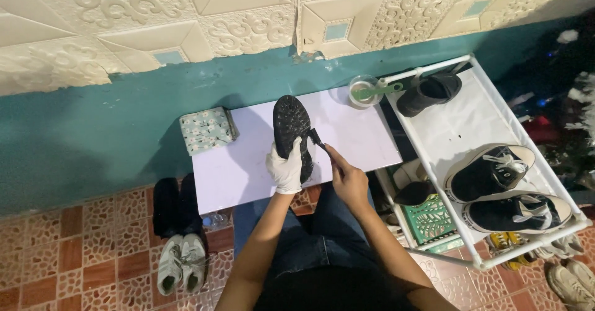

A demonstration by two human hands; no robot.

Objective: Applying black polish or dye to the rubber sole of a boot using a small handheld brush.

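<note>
A black shoe [291, 131] is held sole-up over the white table [235, 175], its studded sole facing the camera. It is gripped at the heel end by the left hand [286, 170], which is covered by a white glove; the gloved fingers [294, 151] are wrapped around the shoe's edge. A small dark brush [315, 139] is pinched in the closed fingers [334, 161] of the bare right hand [348, 179], and its head is set against the side of the shoe, just beside the gloved fingertips.

Beyond the fingers, toward the wall, a clear round dish [364, 91] with a green handle across it is seen at the table's far corner. To the left of the gloved fingers, a small floral-patterned box [207, 129] rests on the table's edge. To the right of the right hand's fingers stands a white rack [471, 119]; a black boot [429, 93] lies at its far end, and two black-and-white sneakers [502, 190] are laid side by side at its near end. A green basket [429, 220] is seen beneath the rack. On the tiled floor, below and left of the left hand, a pair of white sneakers [181, 262] is placed next to dark footwear [176, 205].
</note>
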